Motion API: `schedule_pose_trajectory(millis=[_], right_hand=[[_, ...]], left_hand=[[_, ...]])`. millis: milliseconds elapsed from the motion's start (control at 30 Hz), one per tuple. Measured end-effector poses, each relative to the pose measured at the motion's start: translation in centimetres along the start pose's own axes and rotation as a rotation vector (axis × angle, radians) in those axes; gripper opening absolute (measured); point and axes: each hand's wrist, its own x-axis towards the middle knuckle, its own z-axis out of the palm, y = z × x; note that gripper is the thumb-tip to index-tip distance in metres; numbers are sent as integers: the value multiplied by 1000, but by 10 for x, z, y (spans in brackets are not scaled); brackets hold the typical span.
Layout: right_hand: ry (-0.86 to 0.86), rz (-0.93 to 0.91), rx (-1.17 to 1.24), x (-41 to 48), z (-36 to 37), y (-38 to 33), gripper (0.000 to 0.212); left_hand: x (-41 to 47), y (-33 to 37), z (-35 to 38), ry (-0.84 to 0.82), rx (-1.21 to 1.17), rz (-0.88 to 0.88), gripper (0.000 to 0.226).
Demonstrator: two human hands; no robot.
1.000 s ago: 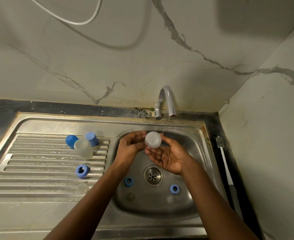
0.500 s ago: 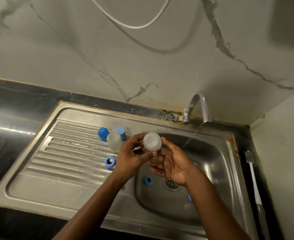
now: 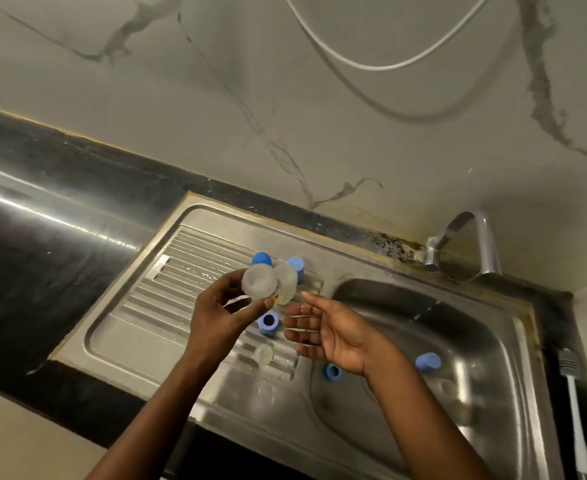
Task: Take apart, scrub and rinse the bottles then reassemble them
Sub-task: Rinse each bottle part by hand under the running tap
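Two hands: they are held apart. The left hand (image 3: 223, 317) is curled round a clear bottle body (image 3: 259, 282), and the right hand (image 3: 330, 336) is left empty, palm up, fingers straight and wet.
Held bottle: it is carried over the ribbed drainboard (image 3: 146, 306), just in front of a second clear bottle (image 3: 288, 284) stood there. A set-down beside that one is judged to be intended, so that rinsed pieces are kept together to drain.
Drainboard pieces: a domed blue cap (image 3: 262, 258) and a blue collar (image 3: 296, 265) are seen behind the standing bottle, a blue ring (image 3: 268, 322) near the left thumb, and a clear teat (image 3: 263, 353) nearer the front edge. They are judged to have been parked out of the basin as washed.
Basin (image 3: 475, 323): another ring (image 3: 333, 372) and a blue cap piece (image 3: 428, 362) lie in it, apparently not yet rinsed.
Tap (image 3: 472, 237): it is well apart from both hands; running water cannot be made out.
Brush (image 3: 576, 403): it is laid on the dark counter right of the sink, untouched.
Change: half a second ago the bottle was held at the basin's edge with the right hand against it. It has since been passed to the left hand alone and moved leftward over the drainboard, and the right hand has been drawn clear.
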Motion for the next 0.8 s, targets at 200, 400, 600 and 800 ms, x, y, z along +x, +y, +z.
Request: schedule_pose_trajectory(millis=[200, 400, 600, 800], right_hand=[[0, -19, -83, 18, 12, 4, 50], [165, -190, -465, 22, 10, 21, 29], [198, -227, -582, 27, 2, 27, 17], [189, -227, -563, 27, -2, 27, 19]], left_hand=[[21, -23, -31, 137, 81, -33, 49], [50, -52, -35, 158, 152, -81, 54], [65, -64, -23, 86, 208, -59, 58], [69, -71, -14, 67, 229, -82, 57]])
